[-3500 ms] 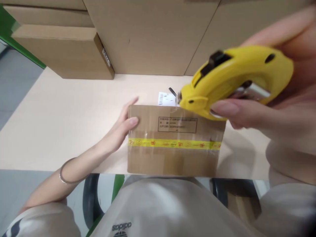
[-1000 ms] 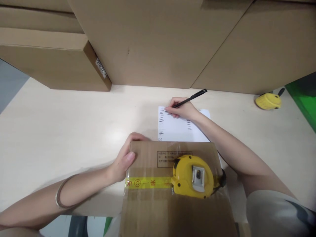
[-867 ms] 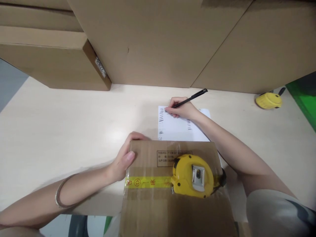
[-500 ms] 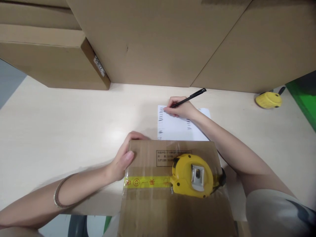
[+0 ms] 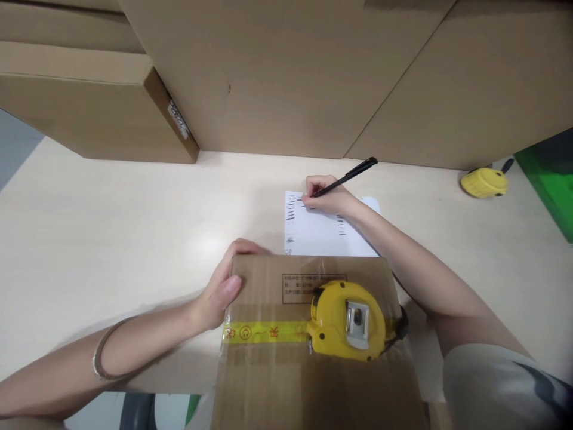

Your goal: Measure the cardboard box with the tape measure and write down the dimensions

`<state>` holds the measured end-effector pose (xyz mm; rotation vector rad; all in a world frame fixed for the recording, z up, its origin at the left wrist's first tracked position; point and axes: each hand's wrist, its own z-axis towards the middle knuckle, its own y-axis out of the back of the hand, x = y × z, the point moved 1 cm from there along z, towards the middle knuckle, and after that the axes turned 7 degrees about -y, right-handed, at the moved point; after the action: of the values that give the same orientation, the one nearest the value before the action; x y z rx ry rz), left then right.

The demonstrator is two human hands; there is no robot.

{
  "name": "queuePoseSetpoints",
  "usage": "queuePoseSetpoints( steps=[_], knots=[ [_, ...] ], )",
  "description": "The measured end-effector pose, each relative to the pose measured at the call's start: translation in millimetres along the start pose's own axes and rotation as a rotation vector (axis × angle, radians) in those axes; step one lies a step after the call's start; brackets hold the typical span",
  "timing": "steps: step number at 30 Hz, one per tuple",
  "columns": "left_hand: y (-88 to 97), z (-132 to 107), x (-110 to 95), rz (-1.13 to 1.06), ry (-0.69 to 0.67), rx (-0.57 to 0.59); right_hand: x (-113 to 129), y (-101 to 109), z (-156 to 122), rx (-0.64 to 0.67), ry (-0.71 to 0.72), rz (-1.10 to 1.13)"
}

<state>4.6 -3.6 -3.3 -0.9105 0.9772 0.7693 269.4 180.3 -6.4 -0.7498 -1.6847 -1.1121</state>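
A small brown carton (image 5: 277, 364) sealed with a strip of yellow tape lies at the table's near edge. A yellow tape measure (image 5: 348, 321) rests on its top, with no hand on it. My left hand (image 5: 224, 285) clasps the carton's far left corner, thumb on top and fingers over the far edge. My right hand (image 5: 326, 195) pinches a black pen (image 5: 345, 177), its tip on a white sheet (image 5: 320, 232) with handwritten marks, just behind the carton.
Large cardboard boxes (image 5: 277, 71) line the back of the pale table (image 5: 111, 227), with a smaller one (image 5: 98, 107) at the left. A second yellow tape measure (image 5: 484, 181) lies at the far right near a green surface (image 5: 548, 185).
3.5 s ago my right hand held the yellow tape measure above the carton; it now lies on the carton and that hand holds the pen. In the last second the pen has shifted slightly.
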Motion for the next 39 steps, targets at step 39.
queuePoseSetpoints(
  steps=[39],
  knots=[
    [0.4, -1.4, 1.1, -0.005, 0.013, -0.002, 6.1, -1.8, -4.3, -0.013, -0.038, -0.047]
  ],
)
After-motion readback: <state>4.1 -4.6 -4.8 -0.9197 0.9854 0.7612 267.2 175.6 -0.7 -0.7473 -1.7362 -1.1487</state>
